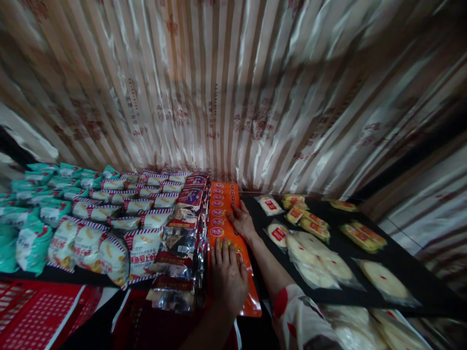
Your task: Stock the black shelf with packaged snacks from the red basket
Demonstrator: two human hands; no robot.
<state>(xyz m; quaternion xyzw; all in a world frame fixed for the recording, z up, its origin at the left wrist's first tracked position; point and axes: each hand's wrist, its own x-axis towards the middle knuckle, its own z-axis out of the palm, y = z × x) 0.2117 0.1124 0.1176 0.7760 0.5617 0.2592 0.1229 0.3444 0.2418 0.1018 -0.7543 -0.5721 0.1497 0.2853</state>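
Observation:
A row of overlapping orange packets [218, 214] with round pink-and-white logos runs away from me along the dark table. My left hand [229, 272] lies flat on the near packets, its fingers stretched forward. Farther along, my right hand [242, 221] rests at the right side of the row with its fingers apart, touching the packets. Neither hand grips anything that I can see. Directly left of the orange row is a row of shiny dark red and silver packets [182, 238], also overlapping.
White snack bags [144, 253] with striped edges and teal bags [34, 245] fill the left side. On the right lie flat round breads in clear wrap [385, 282] and yellow packs [363, 236]. Red baskets [32, 311] stand below the front edge. A pleated curtain [219, 97] hangs behind.

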